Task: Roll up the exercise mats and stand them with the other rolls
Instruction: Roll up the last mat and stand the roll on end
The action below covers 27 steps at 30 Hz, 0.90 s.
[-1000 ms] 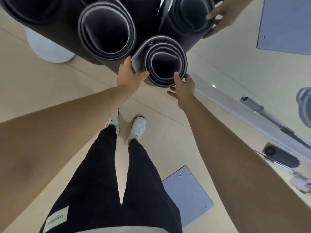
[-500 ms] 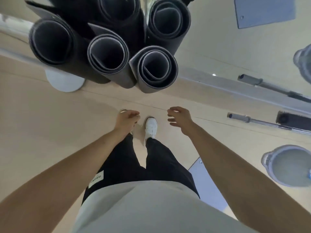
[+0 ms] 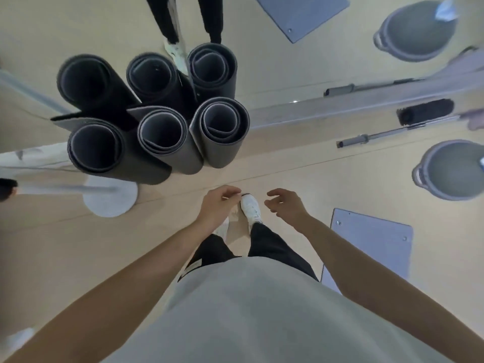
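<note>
several upright mat rolls (image 3: 222,150) beyond loose left hand (image 3: 218,206), right hand (image 3: 286,205)

Three rolled mats (image 3: 220,132) stand on the floor (image 3: 314,179). The mirror (image 3: 262,74) behind them shows three more as reflections, which makes six rolls in sight. There are two hands, one left hand (image 3: 218,205) and one right hand (image 3: 285,205), and two white shoes (image 3: 250,208). There is one grey bucket (image 3: 450,174) and one grey floor plate (image 3: 372,247), each with one reflected copy. There is one round white base (image 3: 110,200) and one metal bar (image 3: 387,134).
</note>
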Available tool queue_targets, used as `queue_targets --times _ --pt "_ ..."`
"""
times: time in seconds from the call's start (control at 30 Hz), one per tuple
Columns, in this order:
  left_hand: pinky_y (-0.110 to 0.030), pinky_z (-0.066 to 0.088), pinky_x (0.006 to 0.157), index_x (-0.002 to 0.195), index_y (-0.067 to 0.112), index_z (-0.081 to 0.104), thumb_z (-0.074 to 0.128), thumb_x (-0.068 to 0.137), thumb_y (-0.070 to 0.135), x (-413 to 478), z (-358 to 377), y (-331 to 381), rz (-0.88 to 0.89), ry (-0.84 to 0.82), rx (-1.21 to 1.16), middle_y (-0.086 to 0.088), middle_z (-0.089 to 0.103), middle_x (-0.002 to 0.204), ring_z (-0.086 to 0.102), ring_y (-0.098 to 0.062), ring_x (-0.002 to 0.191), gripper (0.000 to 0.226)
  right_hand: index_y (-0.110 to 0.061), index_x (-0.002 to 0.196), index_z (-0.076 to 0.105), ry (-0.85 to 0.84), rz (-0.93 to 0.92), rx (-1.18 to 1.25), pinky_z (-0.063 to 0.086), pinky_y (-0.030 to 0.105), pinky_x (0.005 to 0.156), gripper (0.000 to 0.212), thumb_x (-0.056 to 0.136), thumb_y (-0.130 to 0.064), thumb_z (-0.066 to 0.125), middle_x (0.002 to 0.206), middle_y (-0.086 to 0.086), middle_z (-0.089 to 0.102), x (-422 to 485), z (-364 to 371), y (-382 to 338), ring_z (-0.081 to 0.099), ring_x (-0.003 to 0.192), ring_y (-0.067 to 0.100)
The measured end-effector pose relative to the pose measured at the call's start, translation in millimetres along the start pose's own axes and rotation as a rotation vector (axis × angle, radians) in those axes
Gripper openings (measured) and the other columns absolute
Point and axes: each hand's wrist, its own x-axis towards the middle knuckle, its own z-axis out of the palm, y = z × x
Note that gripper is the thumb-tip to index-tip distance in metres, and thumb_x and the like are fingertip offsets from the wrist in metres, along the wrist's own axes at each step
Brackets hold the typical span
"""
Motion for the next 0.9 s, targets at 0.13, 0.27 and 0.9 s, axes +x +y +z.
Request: queue_targets --times 0.13,0.27,0.9 --pt "-0.027 0.049 0.085 0.106 0.026 0.074 0.068 0.097 0.017 -24 -3 6 0.119 -0.152 0.208 0.012 0.072 0.101 0.064 -0.006 0.089 0.014 -0.024 0.112 0.071 0.184 -0.004 0.22 0.056 0.037 0.086 0.022 0.09 -0.021 0.076 0.093 0.003 0.073 -63 14 40 0.068 0.085 0.02" --pt "-0.032 0.055 0.096 0.102 0.032 0.073 0.071 0.096 0.02 -51 22 10 0.214 -0.355 0.387 0.009 0.074 0.107 0.069 -0.013 0.102 0.014 -0.028 0.11 0.072 0.319 0.05 0.394 0.057 0.038 0.083 0.021 0.09 -0.023 0.076 0.093 0.0 0.075 -128 39 101 0.07 0.082 0.019" --pt "-0.028 0.05 0.085 0.1 0.031 0.076 0.071 0.096 0.024 -374 252 -178 0.551 -1.106 1.108 0.009 0.074 0.101 0.066 -0.011 0.092 0.009 -0.02 0.109 0.072 1.041 0.3 1.233 0.056 0.036 0.076 0.017 0.092 -0.014 0.073 0.092 0.01 0.075 -465 261 458 0.074 0.091 0.032"
